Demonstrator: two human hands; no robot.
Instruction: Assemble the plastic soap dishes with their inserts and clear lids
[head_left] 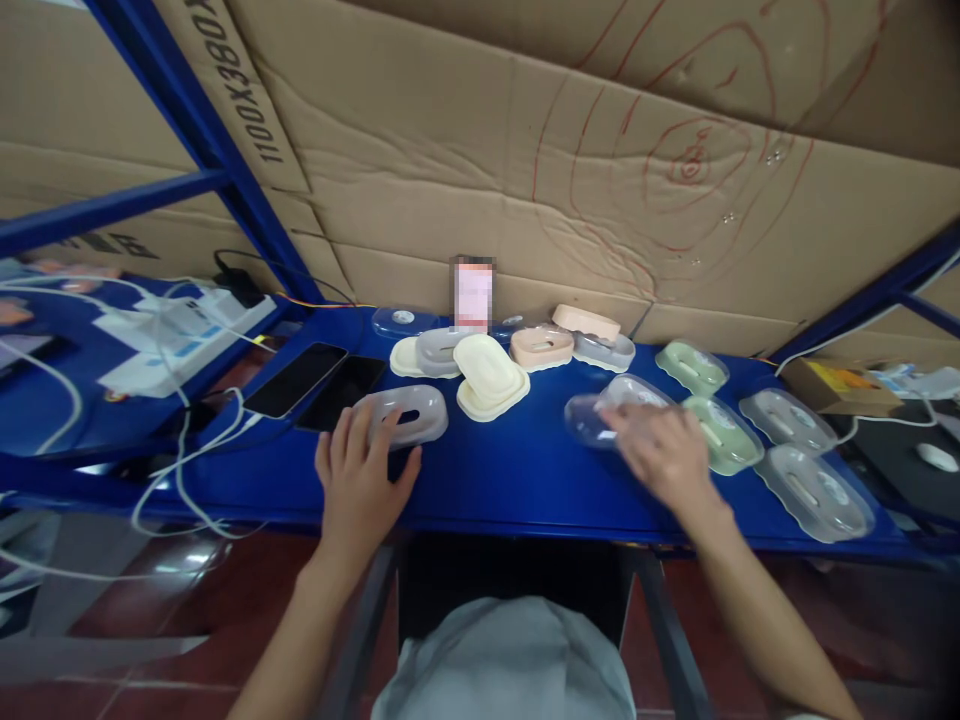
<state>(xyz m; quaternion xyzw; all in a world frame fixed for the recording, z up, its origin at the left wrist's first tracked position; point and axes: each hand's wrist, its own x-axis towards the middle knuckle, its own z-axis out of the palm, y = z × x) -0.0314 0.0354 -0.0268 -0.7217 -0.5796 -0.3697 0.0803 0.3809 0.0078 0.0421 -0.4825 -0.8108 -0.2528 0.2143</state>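
My left hand point(360, 470) rests on a grey soap-dish tray point(409, 412) on the blue shelf point(510, 475), fingers curled over its near edge. My right hand point(660, 450) grips a clear plastic lid point(600, 412) near the middle of the shelf, slightly blurred by motion. Behind them lie a cream soap dish point(491, 375), a grey one point(439, 350) and a pink one point(541, 345). A green soap dish point(724, 433) sits just right of my right hand.
More clear and green dishes point(814, 490) line the right side. Two dark phones point(319, 385) lie at left beside a white power strip point(191, 330) and loose cables. Cardboard point(562, 150) backs the shelf. A cardboard box point(840, 385) sits far right.
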